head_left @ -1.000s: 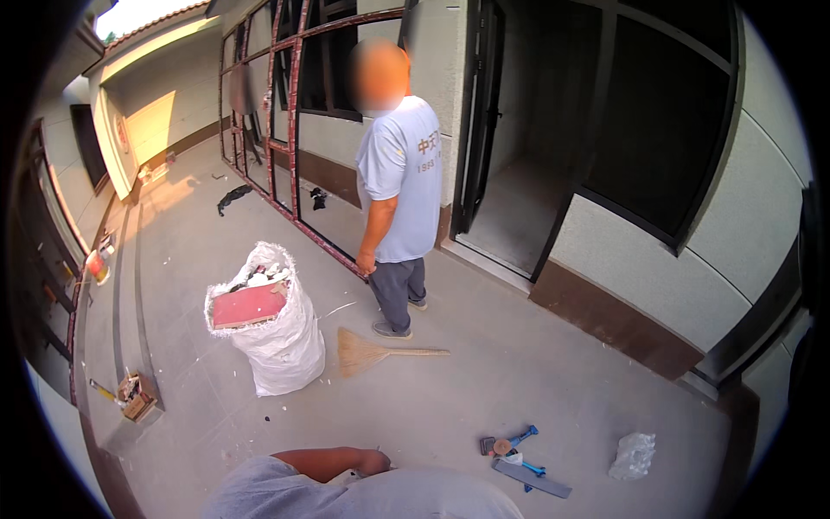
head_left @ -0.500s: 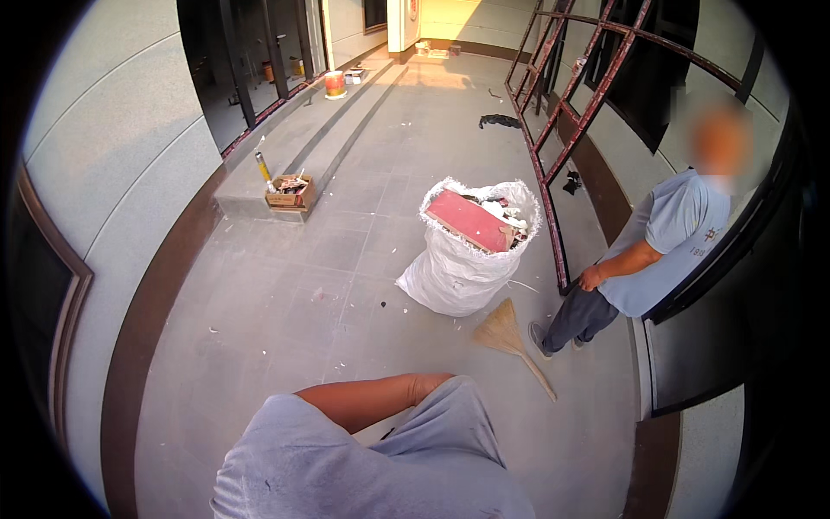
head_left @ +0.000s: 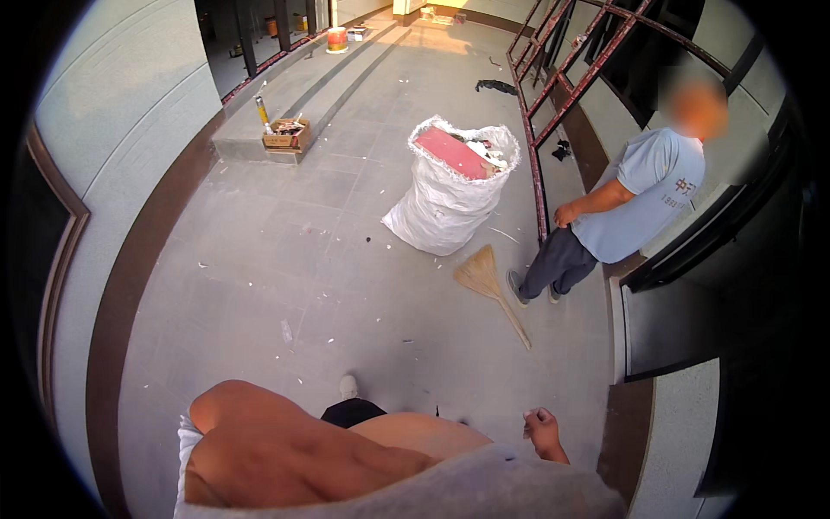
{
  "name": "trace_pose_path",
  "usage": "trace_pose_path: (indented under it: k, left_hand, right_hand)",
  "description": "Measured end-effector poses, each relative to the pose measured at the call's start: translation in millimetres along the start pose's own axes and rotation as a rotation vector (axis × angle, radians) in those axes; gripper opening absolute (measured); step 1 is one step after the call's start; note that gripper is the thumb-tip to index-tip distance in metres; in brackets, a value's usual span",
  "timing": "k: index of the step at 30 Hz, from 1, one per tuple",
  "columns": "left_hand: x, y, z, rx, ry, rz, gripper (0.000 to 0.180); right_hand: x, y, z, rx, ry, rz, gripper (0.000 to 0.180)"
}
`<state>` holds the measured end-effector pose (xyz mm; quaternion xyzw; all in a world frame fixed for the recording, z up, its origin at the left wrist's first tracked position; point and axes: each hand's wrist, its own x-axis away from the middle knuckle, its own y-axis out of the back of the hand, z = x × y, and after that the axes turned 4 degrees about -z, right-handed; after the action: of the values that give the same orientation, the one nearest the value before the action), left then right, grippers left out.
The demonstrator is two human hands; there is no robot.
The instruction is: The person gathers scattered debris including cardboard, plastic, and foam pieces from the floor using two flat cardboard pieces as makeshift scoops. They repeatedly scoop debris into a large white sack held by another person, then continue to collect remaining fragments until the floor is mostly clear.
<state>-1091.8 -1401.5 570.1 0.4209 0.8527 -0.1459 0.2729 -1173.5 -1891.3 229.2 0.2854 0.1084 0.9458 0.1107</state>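
My right hand [head_left: 542,430] hangs at the lower right with its fingers curled in. A pale bit shows at its fingertips, too small to name. My bare left arm [head_left: 320,450] crosses the lower edge, bent, and its hand is out of sight. Grey shirt cloth [head_left: 510,484] is bunched up along the bottom, with bare skin beside it. Nearest to my right hand lies a straw broom [head_left: 480,272], its handle pointing toward me. Beyond it stands a white woven sack [head_left: 441,208], full of rubbish with a red board [head_left: 451,153] on top.
A person [head_left: 644,195] in a light blue shirt stands at right, beside a reddish metal frame [head_left: 575,95]. At left, a cardboard box [head_left: 287,138] of odds and ends sits by a low step; a red-and-yellow bucket [head_left: 337,40] is farther back. White scraps dot the grey floor.
My left arm has shifted down and left, and the shirt is pulled up. My right hand has come into view. The sack and broom now sit higher and farther left in the picture.
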Motion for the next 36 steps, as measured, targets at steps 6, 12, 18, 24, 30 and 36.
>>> trace_pose_path:
  k: [6, 12, 18, 24, 30, 36]
  left_hand:
    - [5, -50, -40, 0.099, -0.17, 0.127, 0.041]
    - [61, -39, -57, 0.126, -0.208, 0.087, 0.04]
    - [145, -30, -103, 0.205, -0.258, 0.037, 0.04]
    - [234, -36, -166, 0.227, -0.3, -0.073, 0.04]
    - [288, -48, -189, 0.174, -0.343, -0.168, 0.04]
    - [296, -66, -193, 0.156, -0.282, -0.249, 0.04]
  right_hand:
    - [27, 0, -91, 0.178, -0.164, -0.004, 0.022]
    - [101, -8, -164, 0.093, -0.49, -0.249, 0.021]
    - [129, -25, -228, -0.113, -0.744, 0.059, 0.022]
    - [135, -146, -149, 0.241, -0.433, 0.004, 0.018]
    - [116, -207, -85, 0.37, -0.274, 0.055, 0.021]
    - [115, -265, -21, 0.582, -0.086, 0.211, 0.02]
